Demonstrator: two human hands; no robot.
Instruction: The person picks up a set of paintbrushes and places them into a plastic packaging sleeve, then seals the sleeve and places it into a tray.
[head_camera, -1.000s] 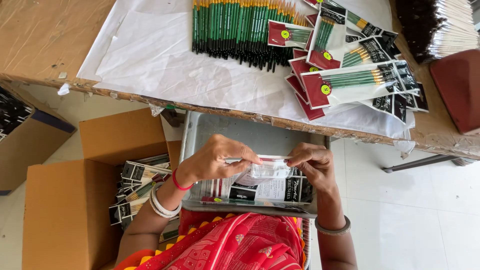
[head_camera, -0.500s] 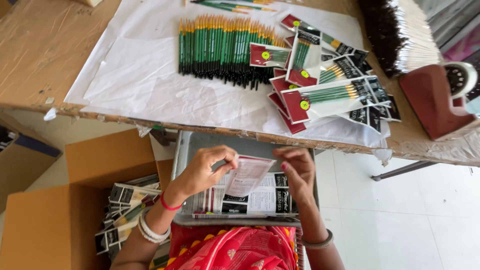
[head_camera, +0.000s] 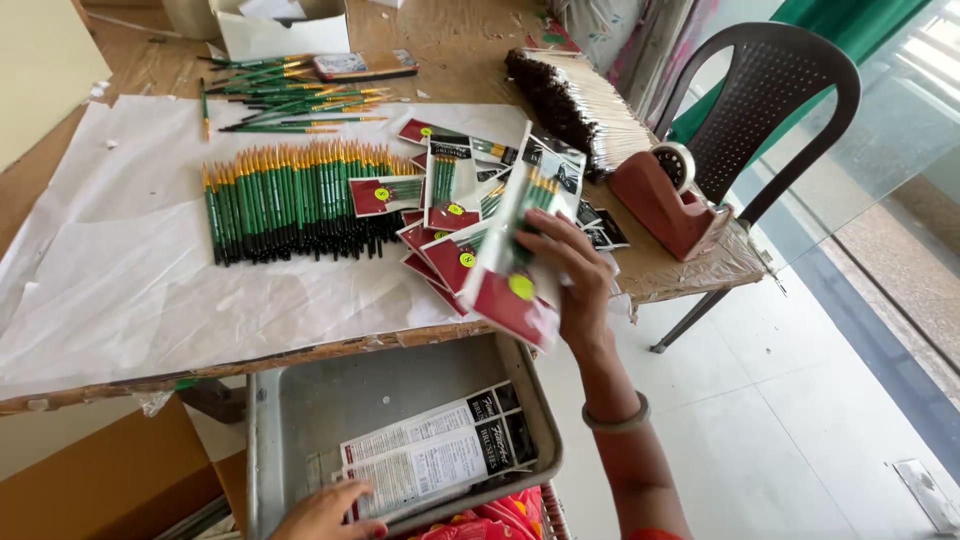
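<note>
- Right hand (head_camera: 570, 275) is out over the bench's (head_camera: 460, 60) front edge, fingers clamped on a pencil pack (head_camera: 505, 265), held tilted with its red end hanging past the edge over the tray (head_camera: 400, 400).
- That pack sits right on top of the fanned pile of packs (head_camera: 440, 215), touching them, so it's tight on that side. Way more open room to the left, on the bare white paper (head_camera: 150, 290).
- Left hand (head_camera: 325, 515) is down at the tray's near rim, fingers lying flat on the card sleeves (head_camera: 430, 455). It's cut off by the frame, so can't tell if it's gripping.
- Half a second ago both hands were low over the tray fiddling with one pack; now the right one has come up to the bench and the view has tipped up too, showing a chair (head_camera: 770, 110) and tape dispenser (head_camera: 665, 200).
- Textures: crinkled paper, dull grey metal tray, glossy clear-fronted packs with red bottoms and yellow dots, and a neat row of green pencils (head_camera: 295, 200) with yellow ends.
</note>
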